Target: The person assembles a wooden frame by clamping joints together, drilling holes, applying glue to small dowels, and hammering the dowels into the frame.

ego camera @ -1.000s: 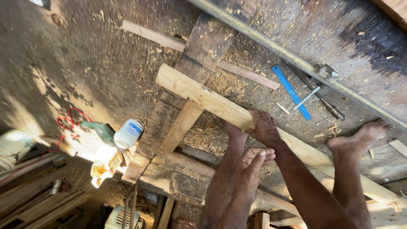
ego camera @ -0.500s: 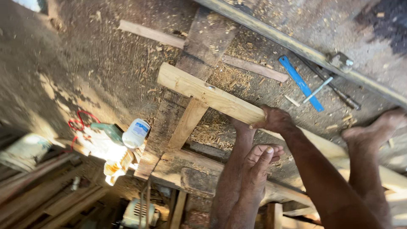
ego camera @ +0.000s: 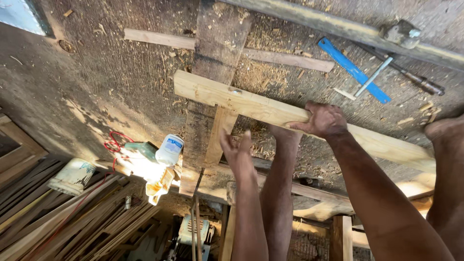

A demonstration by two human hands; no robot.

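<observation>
A long pale wooden plank [ego camera: 241, 101] lies slanted across a dusty workbench [ego camera: 121, 82]. My right hand [ego camera: 323, 120] grips its near edge around the middle. A shorter pale strip [ego camera: 218, 137] runs under the plank at a right angle. My left hand [ego camera: 237, 154] hovers flat just right of that strip, fingers straight and holding nothing. A bare leg [ego camera: 280, 188] rises between my arms. A bare foot [ego camera: 444, 129] rests on the plank's right end.
A white glue bottle [ego camera: 169, 149] and a green power tool [ego camera: 140, 151] with a red cord sit at the bench's near left edge. A blue-handled square [ego camera: 355, 72] and a dark-handled tool [ego camera: 415, 81] lie far right. A white bucket [ego camera: 72, 176] rests on stacked wood strips [ego camera: 87, 222] below.
My left hand has come away from beside the right hand and now sits open nearer the short strip. The right hand keeps its grip on the plank.
</observation>
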